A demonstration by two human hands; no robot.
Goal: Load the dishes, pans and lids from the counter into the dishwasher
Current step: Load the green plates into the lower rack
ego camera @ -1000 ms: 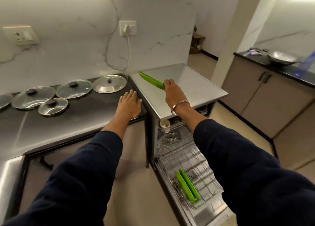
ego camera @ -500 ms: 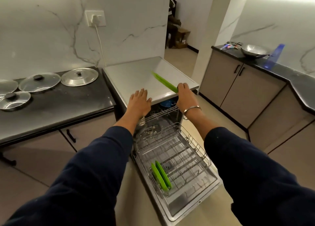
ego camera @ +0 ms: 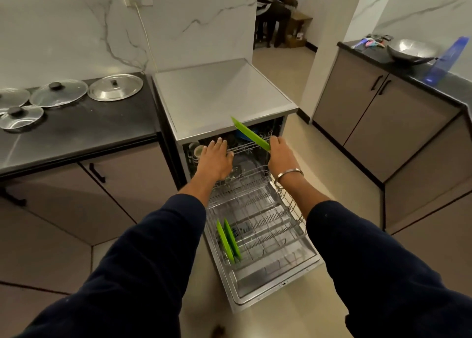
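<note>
My right hand [ego camera: 282, 156] grips a green plate [ego camera: 249, 133] edge-on, just in front of the dishwasher's upper rack [ego camera: 242, 147]. My left hand [ego camera: 215, 159] reaches to the front of that upper rack with its fingers fairly straight. The lower rack [ego camera: 258, 222] is pulled out over the open door [ego camera: 278, 284] and holds two green plates [ego camera: 228, 240] standing upright at its front left. Several lids lie on the dark counter [ego camera: 76, 131] at the left, among them a steel lid [ego camera: 115, 87] and a glass lid [ego camera: 58, 93].
The dishwasher's steel top [ego camera: 219, 95] is bare. A steel wok [ego camera: 410, 50] and a blue bottle [ego camera: 447, 60] stand on the right counter. A person sits in the far room [ego camera: 274, 8]. A cup [ego camera: 199, 150] sits inside the upper rack.
I stepped back and my view dropped. Both hands came down from the dishwasher's top to the front of the upper rack, the right still carrying the green plate.
</note>
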